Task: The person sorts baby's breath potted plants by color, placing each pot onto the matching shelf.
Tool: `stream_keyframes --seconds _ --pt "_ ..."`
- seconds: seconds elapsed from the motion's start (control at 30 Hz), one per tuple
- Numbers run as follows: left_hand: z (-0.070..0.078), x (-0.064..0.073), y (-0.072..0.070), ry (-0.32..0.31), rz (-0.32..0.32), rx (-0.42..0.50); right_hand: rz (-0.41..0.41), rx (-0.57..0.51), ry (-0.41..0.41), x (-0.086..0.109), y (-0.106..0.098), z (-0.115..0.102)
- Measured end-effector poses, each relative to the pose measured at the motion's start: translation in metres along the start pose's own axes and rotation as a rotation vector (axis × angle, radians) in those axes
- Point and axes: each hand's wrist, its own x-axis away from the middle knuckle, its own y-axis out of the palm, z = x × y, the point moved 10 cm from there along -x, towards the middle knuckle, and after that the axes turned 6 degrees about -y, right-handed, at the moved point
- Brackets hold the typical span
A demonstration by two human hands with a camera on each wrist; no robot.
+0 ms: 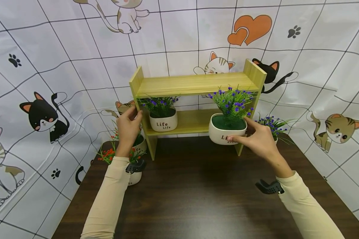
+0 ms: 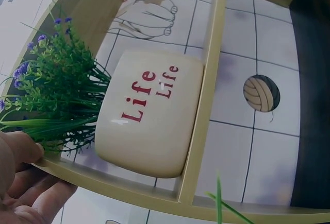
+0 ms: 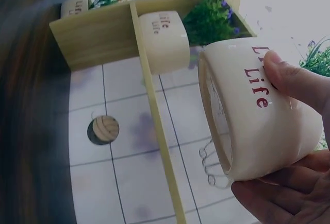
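Observation:
My right hand (image 1: 258, 137) holds a white "Life" flowerpot (image 1: 227, 131) with purple flowers in front of the right part of a wooden shelf (image 1: 194, 84). In the right wrist view the thumb lies on the lettering and the fingers (image 3: 289, 193) are at the pot's far side; its underside faces the camera. My left hand (image 1: 128, 127) pinches the edge of the shelf's left side panel, thumb inside and fingers outside in the left wrist view. Beside it, another white flowerpot (image 1: 164, 121) with purple flowers stands on the middle board, at the left end.
At the left, a red-flowered pot (image 1: 135, 178) stands partly behind my left forearm, with another white pot (image 1: 140, 146) behind it. A purple-flowered plant (image 1: 272, 126) stands right of the shelf. The dark wooden table (image 1: 194, 192) meets a cat-patterned wall covering (image 1: 179, 30).

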Motion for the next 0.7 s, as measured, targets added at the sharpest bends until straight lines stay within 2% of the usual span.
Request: stream_keyframes --seconds 0.37,0.7 --pt "0.003 0.001 0.0 0.014 -0.006 -0.002 -0.031 -0.035 0.0 -0.014 0.021 -0.017" --pt "0.003 0.002 0.001 0.011 -0.014 0.002 -0.058 -0.058 -0.021 -0.03 0.049 -0.028"
